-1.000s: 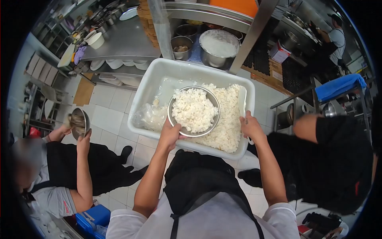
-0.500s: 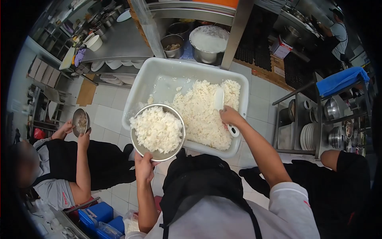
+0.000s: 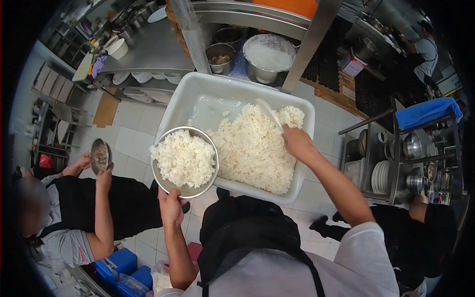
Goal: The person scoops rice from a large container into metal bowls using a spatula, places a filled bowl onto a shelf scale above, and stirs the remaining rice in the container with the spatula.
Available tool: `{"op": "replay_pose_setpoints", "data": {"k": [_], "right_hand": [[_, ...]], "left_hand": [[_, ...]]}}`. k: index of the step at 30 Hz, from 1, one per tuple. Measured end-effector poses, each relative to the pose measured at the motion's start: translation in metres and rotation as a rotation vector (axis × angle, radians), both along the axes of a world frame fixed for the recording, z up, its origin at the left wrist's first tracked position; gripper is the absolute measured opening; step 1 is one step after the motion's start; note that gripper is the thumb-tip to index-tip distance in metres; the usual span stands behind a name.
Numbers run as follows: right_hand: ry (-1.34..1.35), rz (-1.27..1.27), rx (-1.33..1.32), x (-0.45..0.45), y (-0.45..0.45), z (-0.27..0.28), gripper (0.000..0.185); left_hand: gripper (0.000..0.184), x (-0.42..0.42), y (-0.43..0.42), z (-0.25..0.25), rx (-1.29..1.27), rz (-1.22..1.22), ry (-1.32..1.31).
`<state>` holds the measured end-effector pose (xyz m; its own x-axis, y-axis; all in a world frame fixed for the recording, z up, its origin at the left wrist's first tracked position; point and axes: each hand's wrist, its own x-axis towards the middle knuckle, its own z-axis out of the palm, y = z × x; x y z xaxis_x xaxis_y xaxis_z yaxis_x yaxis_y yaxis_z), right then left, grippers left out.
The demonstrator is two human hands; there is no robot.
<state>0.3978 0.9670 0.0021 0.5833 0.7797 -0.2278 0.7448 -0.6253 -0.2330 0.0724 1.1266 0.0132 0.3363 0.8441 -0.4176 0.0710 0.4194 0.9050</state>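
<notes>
A metal bowl [image 3: 212,171] heaped with white rice [image 3: 182,157] is gripped at its near rim by my left hand [image 3: 171,204]. It overlaps the left part of a large white tub [image 3: 307,133]. My right hand [image 3: 298,143] is closed around a white paddle [image 3: 268,114], whose blade lies against the rice in the tub [image 3: 257,153]. That rice covers the middle and right of the tub, and a few grains stick to the bare floor of its far left part.
At left a person holds a bowl of food [image 3: 101,156]. Another person stands at right beside a rack with plates [image 3: 381,177] and a blue cloth [image 3: 429,113]. Beyond the tub are metal pots [image 3: 269,57] and a steel counter [image 3: 153,47].
The bowl has moved left and nearer my body. My right hand has left the tub's right edge and now holds the paddle in the rice. The person at right has shifted back.
</notes>
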Motion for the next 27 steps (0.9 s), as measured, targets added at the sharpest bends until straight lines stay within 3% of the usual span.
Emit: {"op": "replay_pose_setpoints", "data": {"k": [1,3,7,9,12,19,22,24,27], "right_hand": [[-0.152,0.102,-0.072,0.005,0.015,0.005,0.022],[-0.236,0.068,-0.164,0.016,0.052,-0.008,0.025],[-0.219,0.042,-0.191,0.047,0.095,-0.047,0.021],[-0.161,0.200,-0.192,0.059,0.096,-0.055,0.020],[-0.077,0.343,-0.275,0.067,0.086,-0.025,0.023],[0.183,0.507,-0.428,0.044,0.022,-0.009,0.032],[0.098,0.468,-0.532,0.038,0.037,0.008,0.029],[-0.019,0.382,-0.335,0.051,0.045,0.016,0.023],[-0.284,0.418,-0.348,0.075,0.073,0.014,0.014]], "left_hand": [[0.053,0.005,0.002,-0.001,-0.011,0.003,0.004],[0.053,0.014,0.008,0.000,0.012,-0.007,0.016],[0.051,0.037,0.030,-0.003,-0.029,-0.075,0.006],[0.050,0.048,0.050,-0.006,-0.046,-0.106,0.008],[0.049,0.056,0.078,-0.011,-0.029,-0.191,0.024],[0.050,0.073,0.116,-0.017,-0.033,-0.213,0.025],[0.050,0.075,0.114,-0.019,-0.037,-0.171,-0.009],[0.050,0.072,0.110,-0.018,-0.029,-0.157,-0.015],[0.050,0.071,0.100,-0.014,-0.030,-0.108,0.004]]}}
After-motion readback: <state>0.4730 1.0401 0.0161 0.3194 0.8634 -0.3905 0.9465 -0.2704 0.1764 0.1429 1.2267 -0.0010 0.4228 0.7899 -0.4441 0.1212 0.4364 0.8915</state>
